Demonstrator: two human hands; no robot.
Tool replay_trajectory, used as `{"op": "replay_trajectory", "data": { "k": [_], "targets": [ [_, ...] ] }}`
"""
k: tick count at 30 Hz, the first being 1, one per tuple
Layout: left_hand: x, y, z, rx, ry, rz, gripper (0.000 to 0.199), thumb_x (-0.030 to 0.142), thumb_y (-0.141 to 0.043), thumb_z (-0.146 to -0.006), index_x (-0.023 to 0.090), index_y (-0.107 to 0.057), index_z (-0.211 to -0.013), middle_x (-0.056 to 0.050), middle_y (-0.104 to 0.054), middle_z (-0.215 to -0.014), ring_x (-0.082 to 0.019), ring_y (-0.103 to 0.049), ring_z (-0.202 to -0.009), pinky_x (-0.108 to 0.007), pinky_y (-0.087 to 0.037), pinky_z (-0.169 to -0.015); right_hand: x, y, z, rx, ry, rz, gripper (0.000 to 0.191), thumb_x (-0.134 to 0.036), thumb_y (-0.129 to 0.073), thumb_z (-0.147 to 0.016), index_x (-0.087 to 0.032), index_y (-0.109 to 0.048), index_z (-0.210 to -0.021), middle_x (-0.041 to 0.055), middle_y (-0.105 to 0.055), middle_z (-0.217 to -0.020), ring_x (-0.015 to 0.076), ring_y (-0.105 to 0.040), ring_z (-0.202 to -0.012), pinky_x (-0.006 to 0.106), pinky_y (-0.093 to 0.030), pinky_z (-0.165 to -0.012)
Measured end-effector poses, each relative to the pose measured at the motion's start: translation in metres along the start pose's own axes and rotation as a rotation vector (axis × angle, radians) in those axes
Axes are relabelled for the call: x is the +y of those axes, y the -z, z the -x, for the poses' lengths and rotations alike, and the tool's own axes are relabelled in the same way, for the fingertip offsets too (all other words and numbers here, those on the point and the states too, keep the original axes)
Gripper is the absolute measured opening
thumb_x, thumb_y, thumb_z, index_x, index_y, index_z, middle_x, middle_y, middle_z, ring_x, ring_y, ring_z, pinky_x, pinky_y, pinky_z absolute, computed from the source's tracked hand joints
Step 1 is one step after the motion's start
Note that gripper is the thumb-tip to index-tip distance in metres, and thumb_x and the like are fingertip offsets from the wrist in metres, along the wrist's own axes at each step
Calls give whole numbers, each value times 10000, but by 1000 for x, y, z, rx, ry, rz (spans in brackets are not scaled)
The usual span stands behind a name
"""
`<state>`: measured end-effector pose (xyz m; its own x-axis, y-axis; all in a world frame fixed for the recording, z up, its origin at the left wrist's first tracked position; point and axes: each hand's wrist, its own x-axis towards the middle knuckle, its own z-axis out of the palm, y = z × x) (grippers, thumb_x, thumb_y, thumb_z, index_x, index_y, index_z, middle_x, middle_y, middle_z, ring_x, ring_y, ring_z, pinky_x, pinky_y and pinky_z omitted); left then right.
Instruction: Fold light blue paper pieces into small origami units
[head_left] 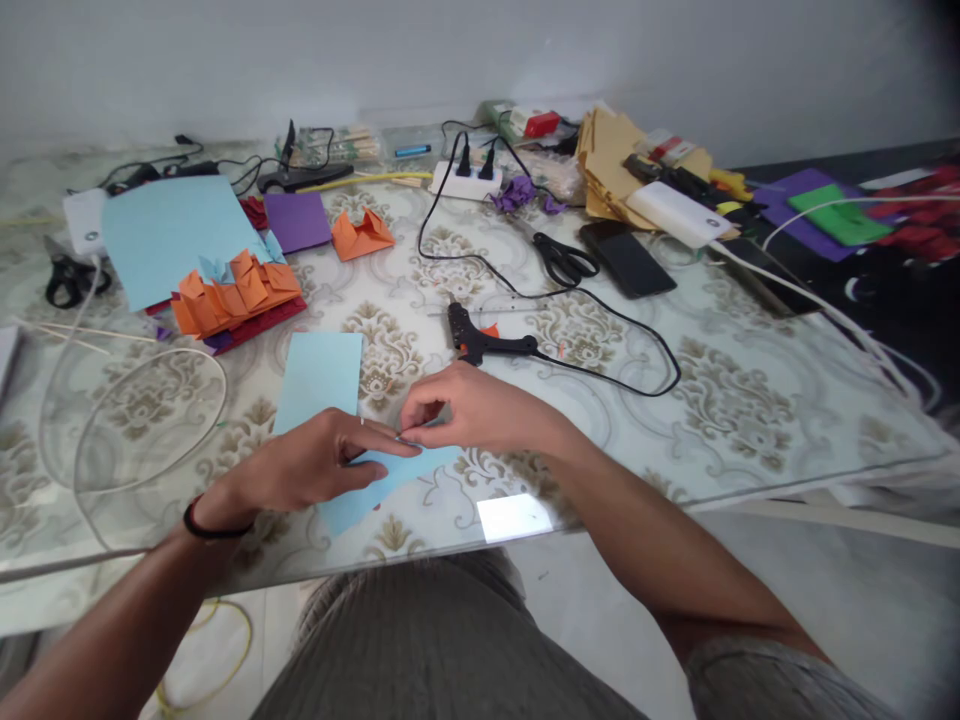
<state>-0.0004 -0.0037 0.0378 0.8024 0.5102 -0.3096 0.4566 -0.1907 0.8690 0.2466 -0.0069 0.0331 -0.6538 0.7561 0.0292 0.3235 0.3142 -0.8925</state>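
A light blue paper piece [390,487] lies near the table's front edge under both hands. My left hand [315,460] rests on it from the left, fingers apart and pointing right, a dark band on its wrist. At the paper's upper edge my right hand [442,410] pinches, its fingertips touching those of my left hand; the paper edge there is mostly hidden. Another light blue strip [319,375] lies flat behind my left hand. Beyond my right hand sits a black glue gun [487,338] on its side.
Folded orange papers [236,297] and a large blue sheet [176,235] lie at the back left. Black scissors [564,260], a dark phone [627,260] and a white power strip [466,181] are farther back. The glue gun's cable [630,390] loops across the right side.
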Motion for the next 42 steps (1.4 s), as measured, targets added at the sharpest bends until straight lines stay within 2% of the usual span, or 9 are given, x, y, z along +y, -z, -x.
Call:
{"op": "replay_trajectory", "data": {
  "k": [4, 8, 14, 21, 24, 27, 30, 37, 42],
  "targets": [
    [3, 5, 2, -59, 5, 28, 373, 268, -638, -929, 244, -748, -1284, -46, -772, -934, -82, -395, -546, -193, -307, -460, 1, 10, 4, -44, -34, 9, 108, -227, -705, -854, -169, -733, -767, 3, -726, -727, 128, -613, -652, 259, -475, -647],
    [6, 11, 4, -76, 9, 61, 363, 297, -644, -933, 261, -750, -1279, -25, -720, -869, -93, -395, -573, -195, -303, -469, 4, 23, 9, -30, -65, -5, 90, -223, -710, -828, -171, -719, -755, -9, -695, -699, 122, -586, -640, 250, -466, -632],
    [11, 17, 7, 16, -14, 79, 364, 288, -660, -931, 238, -752, -1279, -30, -655, -839, -102, -399, -608, -199, -309, -476, 3, 34, 15, 224, -89, -174, 147, -302, -719, -847, -165, -690, -804, 12, -682, -733, 141, -615, -677, 261, -484, -647],
    [8, 14, 8, 96, 8, 36, 381, 285, -674, -927, 226, -729, -1299, -1, -653, -752, -63, -310, -490, -196, -241, -418, -2, 5, 3, 177, -109, -147, 154, -327, -726, -863, -175, -742, -890, 23, -712, -820, 138, -612, -711, 259, -490, -658],
    [6, 12, 5, 187, 49, 149, 458, 341, -681, -934, 201, -647, -1369, -1, -686, -743, -68, -424, -474, -181, -290, -416, 0, -1, 1, 258, -134, -124, 127, -300, -692, -875, -179, -730, -865, 16, -701, -824, 130, -583, -689, 255, -463, -627],
    [4, 13, 3, 311, 105, 142, 353, 427, -701, -916, 167, -733, -1153, -30, -737, -782, -125, -597, -607, -199, -422, -516, 1, 0, 1, 312, -121, -147, 101, -270, -683, -868, -176, -696, -833, 16, -685, -827, 139, -591, -735, 244, -467, -632],
    [4, 15, 2, 381, 158, 2, 322, 471, -704, -899, 160, -783, -923, -26, -738, -761, -140, -610, -653, -211, -428, -555, 0, 1, 1, 321, -112, -126, 62, -230, -678, -853, -179, -685, -818, 16, -694, -835, 145, -606, -768, 244, -484, -664],
    [10, 8, 2, 404, 108, -105, 318, 419, -646, -927, 146, -776, -827, 10, -659, -680, -113, -519, -609, -211, -373, -550, -3, -12, -5, 300, -85, -114, 72, -244, -695, -860, -178, -723, -866, 30, -740, -873, 169, -672, -845, 278, -520, -767],
    [11, 1, 0, 374, 66, -146, 308, 376, -621, -943, 140, -772, -816, 27, -596, -649, -105, -465, -609, -214, -341, -557, -5, -23, -9, 284, -31, -97, 27, -198, -715, -833, -182, -728, -815, 14, -725, -813, 142, -634, -735, 255, -502, -692]
  ]
}}
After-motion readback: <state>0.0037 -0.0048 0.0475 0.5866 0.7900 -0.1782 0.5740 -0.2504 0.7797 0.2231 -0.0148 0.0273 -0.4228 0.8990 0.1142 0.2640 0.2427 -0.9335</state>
